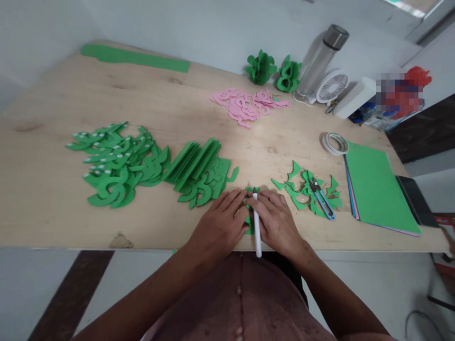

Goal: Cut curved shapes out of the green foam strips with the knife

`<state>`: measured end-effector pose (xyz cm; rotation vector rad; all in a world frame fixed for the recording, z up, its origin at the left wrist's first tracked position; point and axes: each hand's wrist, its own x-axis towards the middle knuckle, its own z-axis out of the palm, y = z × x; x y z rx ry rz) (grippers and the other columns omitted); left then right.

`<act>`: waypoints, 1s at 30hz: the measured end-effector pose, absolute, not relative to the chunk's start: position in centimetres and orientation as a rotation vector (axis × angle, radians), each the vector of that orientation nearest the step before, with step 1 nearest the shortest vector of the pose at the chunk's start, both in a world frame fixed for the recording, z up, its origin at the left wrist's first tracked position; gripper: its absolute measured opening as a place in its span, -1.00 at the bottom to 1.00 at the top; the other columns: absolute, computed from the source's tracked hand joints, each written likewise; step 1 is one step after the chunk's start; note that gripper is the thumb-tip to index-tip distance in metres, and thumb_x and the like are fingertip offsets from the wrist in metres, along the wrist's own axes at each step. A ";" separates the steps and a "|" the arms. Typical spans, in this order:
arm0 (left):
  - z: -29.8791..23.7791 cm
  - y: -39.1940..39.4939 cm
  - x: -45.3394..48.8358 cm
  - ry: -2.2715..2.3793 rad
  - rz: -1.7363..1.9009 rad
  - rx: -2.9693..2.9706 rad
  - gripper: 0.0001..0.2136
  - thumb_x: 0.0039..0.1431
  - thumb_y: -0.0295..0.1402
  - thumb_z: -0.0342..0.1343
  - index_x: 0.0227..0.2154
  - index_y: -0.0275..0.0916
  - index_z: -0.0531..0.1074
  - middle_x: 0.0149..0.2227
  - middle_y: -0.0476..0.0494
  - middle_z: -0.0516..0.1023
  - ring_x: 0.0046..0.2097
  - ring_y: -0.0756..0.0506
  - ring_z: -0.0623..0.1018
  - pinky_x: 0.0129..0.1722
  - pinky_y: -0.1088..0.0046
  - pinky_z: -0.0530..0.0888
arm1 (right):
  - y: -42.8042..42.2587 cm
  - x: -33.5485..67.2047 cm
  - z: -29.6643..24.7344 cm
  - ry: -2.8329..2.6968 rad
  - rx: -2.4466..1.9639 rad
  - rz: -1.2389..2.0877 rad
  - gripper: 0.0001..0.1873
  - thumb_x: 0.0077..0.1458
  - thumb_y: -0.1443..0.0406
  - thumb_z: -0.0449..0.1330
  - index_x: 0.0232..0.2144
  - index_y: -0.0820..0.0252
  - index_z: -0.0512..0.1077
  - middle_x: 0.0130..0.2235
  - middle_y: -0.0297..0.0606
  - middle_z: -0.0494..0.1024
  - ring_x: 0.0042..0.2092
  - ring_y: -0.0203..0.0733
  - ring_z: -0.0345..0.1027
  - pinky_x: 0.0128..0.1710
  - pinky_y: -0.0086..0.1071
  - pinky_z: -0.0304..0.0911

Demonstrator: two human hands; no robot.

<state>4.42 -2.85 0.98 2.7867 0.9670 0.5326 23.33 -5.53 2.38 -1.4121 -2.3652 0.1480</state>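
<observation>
My left hand [221, 221] lies flat with fingers stretched out, pressing on a small green paper piece [250, 221] near the table's front edge. My right hand [276, 221] rests beside it and holds a white pen [256, 222], tip pointing away from me onto the green piece. The paper is mostly hidden under both hands. Left of my hands lies a stack of folded and cut green shapes [199, 173].
A heap of green cut-outs [113, 163] lies at the left, pink cut-outs [247, 105] at the back. Green scraps with blue snips [322, 199] sit right of my hands. Tape roll [334, 143], green sheets [378, 187], bottle [322, 59], small fan [332, 86] stand right.
</observation>
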 end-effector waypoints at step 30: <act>1.4 -3.0 4.3 0.994 0.471 2.785 -0.84 0.27 -0.38 0.09 -0.16 -0.34 0.45 0.21 -0.44 0.42 0.28 -0.33 0.37 0.25 0.01 0.36 | -2.8 23.3 1.7 -1.399 -1.433 0.881 -0.85 0.17 0.18 0.26 -0.26 0.07 0.59 -0.24 -0.26 0.67 -0.21 -0.15 0.56 -0.22 -0.28 0.48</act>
